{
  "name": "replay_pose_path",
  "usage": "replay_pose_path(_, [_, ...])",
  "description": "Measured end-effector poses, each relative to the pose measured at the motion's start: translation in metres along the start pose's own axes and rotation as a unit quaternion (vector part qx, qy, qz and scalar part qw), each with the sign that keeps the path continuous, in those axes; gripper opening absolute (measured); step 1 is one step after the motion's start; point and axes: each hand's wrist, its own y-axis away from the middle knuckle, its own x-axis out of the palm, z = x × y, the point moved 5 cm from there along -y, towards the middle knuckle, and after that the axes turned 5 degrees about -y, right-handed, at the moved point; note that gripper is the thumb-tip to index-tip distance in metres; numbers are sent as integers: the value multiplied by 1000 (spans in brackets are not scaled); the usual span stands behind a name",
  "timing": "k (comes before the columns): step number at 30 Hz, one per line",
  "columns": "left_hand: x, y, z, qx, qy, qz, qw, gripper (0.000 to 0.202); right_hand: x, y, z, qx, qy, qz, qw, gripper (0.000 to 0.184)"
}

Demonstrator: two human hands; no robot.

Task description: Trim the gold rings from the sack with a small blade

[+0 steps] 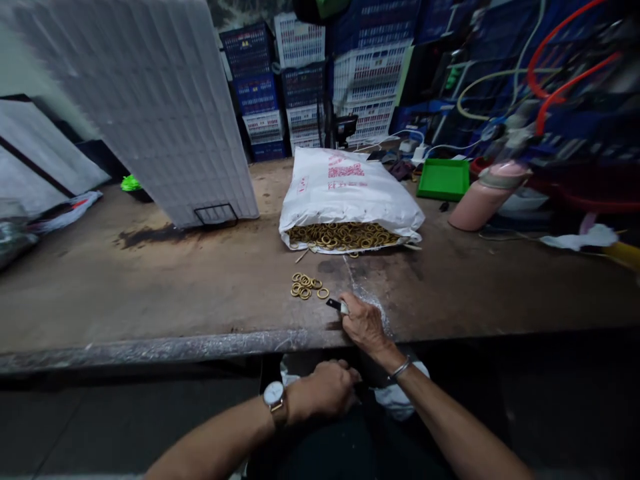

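My right hand [364,325] rests on the worn brown workbench [200,293] near its front edge, fingers closed on a small dark tool with a white end [336,305]. Just left of it lies a small pile of brass rings [306,286]. Behind them an open white sack [347,190] lies on its side, full of the same brass rings [340,235]. My left hand [326,389] is below the table edge, curled into a fist near my lap; what it grips is hidden. It wears a wristwatch [275,395].
A tall stack of white trays [160,113] leans on the left of the bench. A green tray [444,179] and a pink bottle [484,197] lie at right. Blue and white crates [305,80] are stacked behind. Hoses and cables crowd the far right.
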Motion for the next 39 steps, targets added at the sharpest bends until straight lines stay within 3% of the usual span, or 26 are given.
replay_pose_path(4, [-25, -1, -17, 61, -168, -11, 984, 24, -1, 1, -1, -3, -10, -21, 1000, 29])
replay_pose_path(9, [-38, -5, -23, 97, -226, -40, 969, 14, -2, 0, -1, -15, -27, -41, 999, 28])
replay_pose_path(17, [-42, -7, -20, 129, -226, -62, 964, 8, 1, 2, -3, -16, -27, -24, 999, 29])
replay_pose_path(26, [-50, -15, -19, 125, -195, -10, 973, 15, 3, 2, -3, -13, -26, 7, 1000, 31])
replay_pose_path(39, [-48, -16, -15, 150, -178, -35, 972, 12, 4, 2, -3, -22, -28, 15, 999, 32])
